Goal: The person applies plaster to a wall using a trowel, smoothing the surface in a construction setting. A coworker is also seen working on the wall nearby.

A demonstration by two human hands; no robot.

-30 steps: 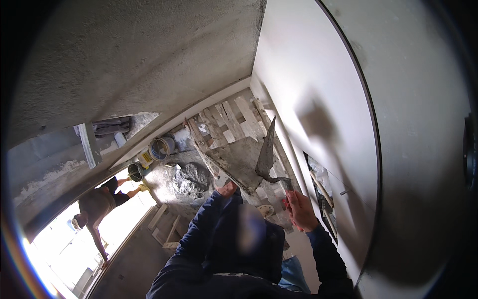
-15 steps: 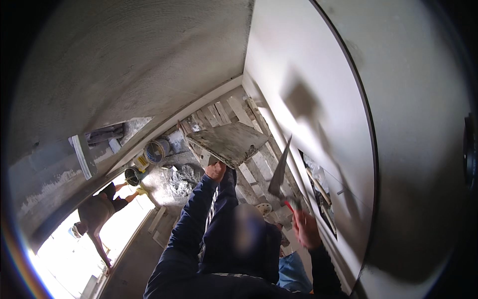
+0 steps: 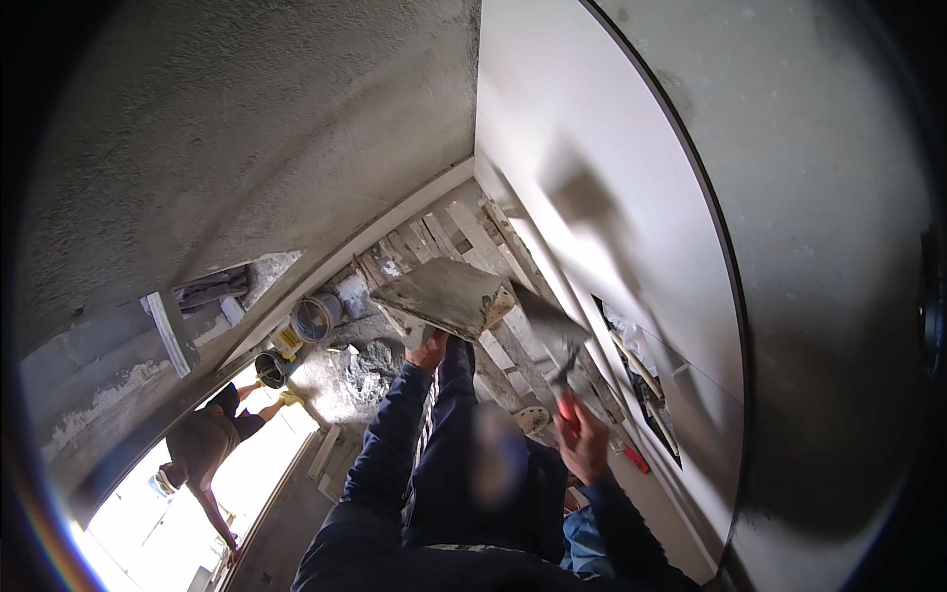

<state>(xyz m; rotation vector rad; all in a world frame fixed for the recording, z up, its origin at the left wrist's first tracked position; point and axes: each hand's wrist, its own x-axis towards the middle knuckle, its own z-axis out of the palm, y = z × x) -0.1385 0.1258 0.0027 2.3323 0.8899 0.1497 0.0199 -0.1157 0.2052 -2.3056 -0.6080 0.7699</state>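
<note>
My left hand (image 3: 425, 351) is closed on the handle under a square mortar hawk (image 3: 434, 294), whose top is smeared with grey mortar. My right hand (image 3: 583, 439) grips the red handle of a metal trowel (image 3: 541, 324), its blade tilted beside the hawk's right edge. Below them are wooden planks (image 3: 464, 224) coated in dust and splashes. A red-handled tool (image 3: 634, 458) lies just to the right of my right hand.
A co-worker (image 3: 197, 449) is in a bright opening at lower left. Buckets (image 3: 316, 318) stand near grey rubble (image 3: 380, 375) at the left. A rough wall (image 3: 266, 99) rises above; a pale wall (image 3: 592, 118) with a low recess (image 3: 641, 385) runs along the right.
The hawk has risen from a tilt into a flatter position. The trowel has swung from upright to lean leftward toward the hawk's edge, with my right hand turning along with it.
</note>
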